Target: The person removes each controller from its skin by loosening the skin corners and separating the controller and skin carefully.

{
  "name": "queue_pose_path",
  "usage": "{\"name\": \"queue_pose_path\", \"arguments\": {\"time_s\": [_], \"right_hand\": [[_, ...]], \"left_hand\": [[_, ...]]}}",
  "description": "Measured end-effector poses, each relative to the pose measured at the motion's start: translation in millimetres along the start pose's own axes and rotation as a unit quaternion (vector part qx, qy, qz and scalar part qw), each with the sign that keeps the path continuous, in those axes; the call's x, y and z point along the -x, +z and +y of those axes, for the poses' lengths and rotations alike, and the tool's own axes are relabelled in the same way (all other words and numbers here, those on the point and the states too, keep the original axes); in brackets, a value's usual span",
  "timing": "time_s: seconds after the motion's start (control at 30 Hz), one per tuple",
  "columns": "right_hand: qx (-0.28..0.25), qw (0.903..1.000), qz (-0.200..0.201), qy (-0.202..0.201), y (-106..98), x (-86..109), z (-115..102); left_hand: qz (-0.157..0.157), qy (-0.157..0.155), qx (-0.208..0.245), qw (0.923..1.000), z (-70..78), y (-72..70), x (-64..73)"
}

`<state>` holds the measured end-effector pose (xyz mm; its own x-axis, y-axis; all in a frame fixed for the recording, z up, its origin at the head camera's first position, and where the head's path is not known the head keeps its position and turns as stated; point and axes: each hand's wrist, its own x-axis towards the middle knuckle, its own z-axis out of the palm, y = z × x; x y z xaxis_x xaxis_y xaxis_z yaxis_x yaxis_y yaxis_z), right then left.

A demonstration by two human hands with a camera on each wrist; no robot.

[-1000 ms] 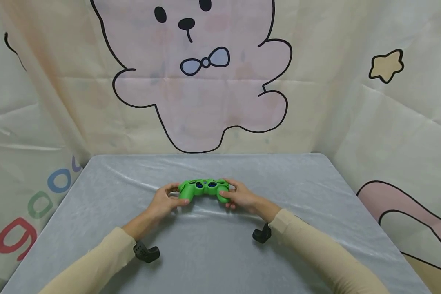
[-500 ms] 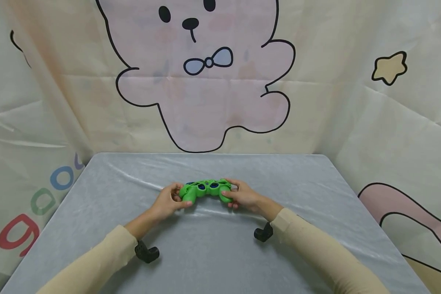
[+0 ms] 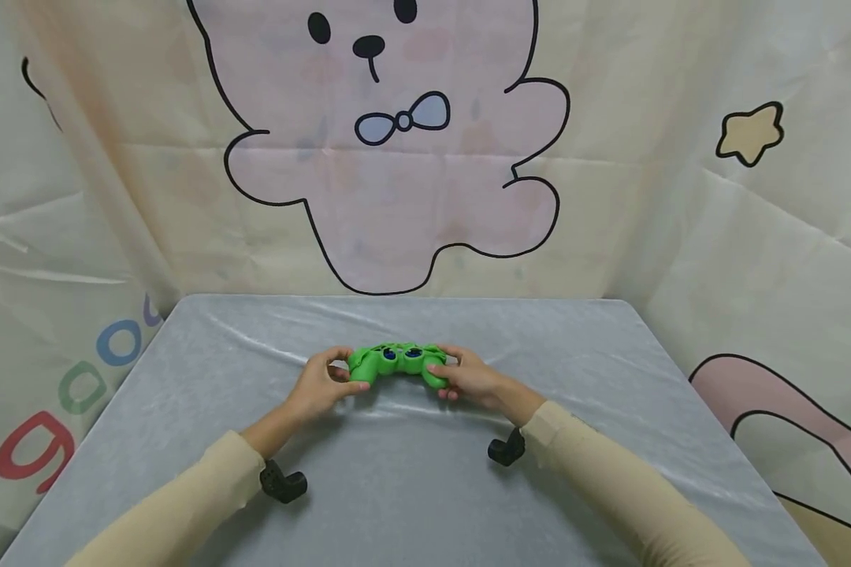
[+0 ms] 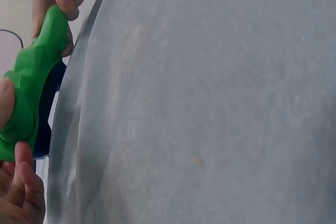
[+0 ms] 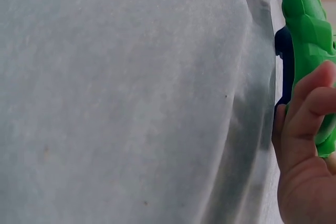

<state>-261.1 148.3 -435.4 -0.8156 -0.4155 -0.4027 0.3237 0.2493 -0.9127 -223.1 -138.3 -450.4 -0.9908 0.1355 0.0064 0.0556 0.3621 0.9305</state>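
Note:
A game controller point(image 3: 401, 364) with a bright green cover and dark thumbsticks is held between both hands over the middle of the table. My left hand point(image 3: 317, 387) holds its left grip, thumb along the near side and fingers curled at the far edge. On the right grip, my right hand point(image 3: 472, 379) pinches with the thumb on the near face and a finger over the top. Along its underside in the left wrist view, a dark blue body point(image 4: 51, 90) shows past the green cover point(image 4: 32, 72). The same blue strip point(image 5: 285, 66) appears in the right wrist view.
Grey cloth covers the table point(image 3: 397, 488), creased under the controller. A printed curtain point(image 3: 397, 181) hangs behind and at both sides. Black wrist cameras point(image 3: 284, 482) jut from both cuffs, low over the cloth.
The controller has shifted slightly right since the first frame. The left fingers have moved at its upper left corner, where blue showed half a second ago and green shows now. The right grip holds steady.

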Motion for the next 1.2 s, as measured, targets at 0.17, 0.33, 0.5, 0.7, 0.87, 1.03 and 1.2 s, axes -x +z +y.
{"name": "queue_pose_path", "arguments": {"time_s": [0.17,0.33,0.5,0.7,0.87,1.03,1.2], "right_hand": [[-0.002,0.9999,0.01,0.011,1.0,-0.8,-2.4],[0.0,0.9999,0.01,0.009,1.1,-1.3,-1.9],[0.0,1.0,0.006,-0.001,1.3,-0.4,-0.1],[0.006,1.0,0.003,-0.007,0.8,-0.2,0.9],[0.017,0.9998,-0.008,-0.011,-0.8,0.9,-0.7],[0.017,0.9998,-0.002,-0.013,1.1,3.0,-3.6],[0.018,0.9997,0.011,-0.009,5.6,2.2,-1.9]], "left_hand": [[-0.036,-0.011,0.025,0.999,0.6,-4.1,-2.2],[-0.048,-0.002,0.033,0.9983,0.8,-4.7,-2.3],[-0.039,0.002,0.028,0.9988,0.1,-3.3,-3.3],[-0.014,0.009,-0.006,0.9998,-0.2,-0.6,-3.2],[-0.025,-0.003,0.024,0.9994,1.0,-0.5,0.8],[0.009,0.013,-0.011,0.9998,1.4,-1.7,-0.5],[0.019,0.015,-0.03,0.9993,0.2,-2.4,-1.9]]}}
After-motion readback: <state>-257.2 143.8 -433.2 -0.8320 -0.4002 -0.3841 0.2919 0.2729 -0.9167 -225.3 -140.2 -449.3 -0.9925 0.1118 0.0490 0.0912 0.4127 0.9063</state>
